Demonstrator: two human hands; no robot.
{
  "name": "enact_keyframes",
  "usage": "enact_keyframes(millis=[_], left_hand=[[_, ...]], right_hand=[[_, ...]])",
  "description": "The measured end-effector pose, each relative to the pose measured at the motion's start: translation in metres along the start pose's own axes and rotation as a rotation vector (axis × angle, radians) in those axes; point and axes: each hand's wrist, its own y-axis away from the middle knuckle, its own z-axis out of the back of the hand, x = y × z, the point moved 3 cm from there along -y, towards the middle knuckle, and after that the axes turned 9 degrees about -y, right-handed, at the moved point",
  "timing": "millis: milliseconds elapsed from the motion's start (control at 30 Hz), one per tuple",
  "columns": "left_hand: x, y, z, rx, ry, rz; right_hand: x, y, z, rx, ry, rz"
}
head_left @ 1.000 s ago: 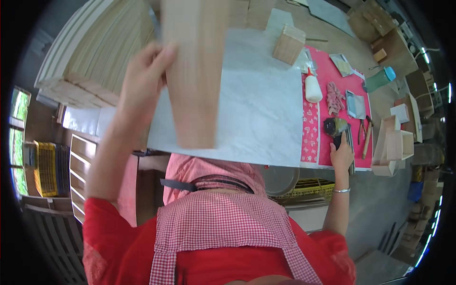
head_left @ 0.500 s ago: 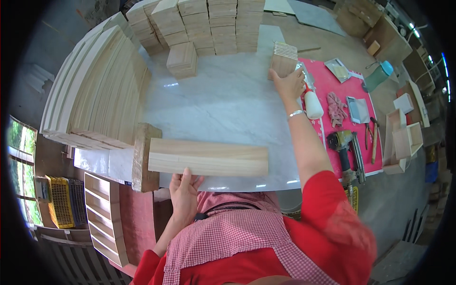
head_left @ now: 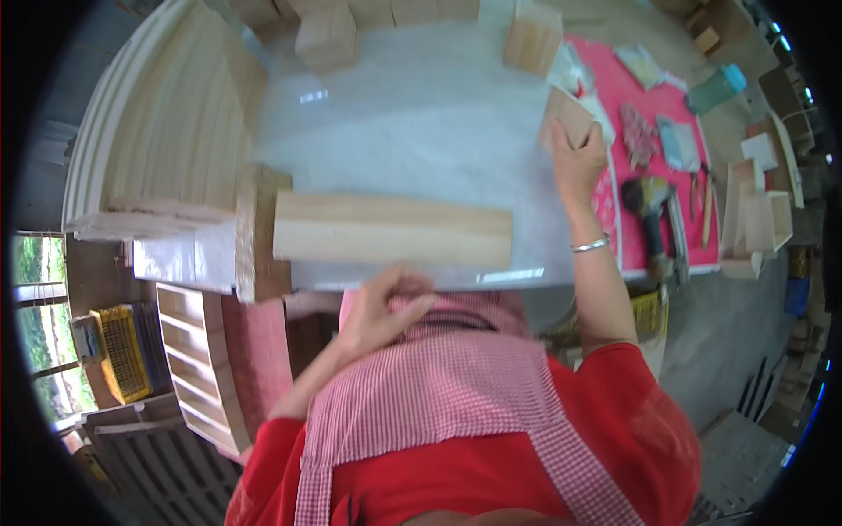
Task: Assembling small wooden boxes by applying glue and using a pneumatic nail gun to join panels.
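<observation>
Board, long and pale with a ridge running along its length, lay on the marble-patterned surface, near and roughly parallel to its near edge. The board's left end met a rough wooden block standing at the near left corner of the surface.

The left hand was at the near edge, just beside the board's long side. Its fingers were released and loosely bent; whether a knuckle touched the board could not be told.

The right hand was at the right edge, grasping a small wooden panel between thumb and fingers. The panel was tilted. A metal bracelet encircled the right wrist.

A tall stack of boards occupied the left edge of the surface. A pale wooden block stack stood toward the far right corner, and a second, blurred block toward the far edge, left of centre.

A pink mat covered the right side. A nail gun lay at its near edge and a hammer along its right edge. A crumpled cloth lay mid-mat. A green bottle with a blue lid stood by the right edge.
</observation>
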Motion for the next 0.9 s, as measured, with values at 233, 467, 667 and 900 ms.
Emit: enact_keyframes(millis=[233, 467, 667, 900], left_hand=[[-0.060, -0.113, -0.052, -0.239, -1.053, -0.747], [-0.063, -0.133, -0.069, 0.034, -1.240, -0.535], [-0.081, -0.120, -0.044, 0.032, -1.040, -0.718], [-0.136, -0.103, -0.017, -0.080, -0.948, -0.721]], right_hand=[[-0.012, 0.109, 0.075, 0.137, -0.179, 0.208], [0.006, 0.134, 0.077, 0.220, -0.155, 0.211], [0.017, 0.137, 0.054, 0.231, -0.207, 0.159], [0.030, 0.140, 0.037, 0.302, -0.267, 0.118]])
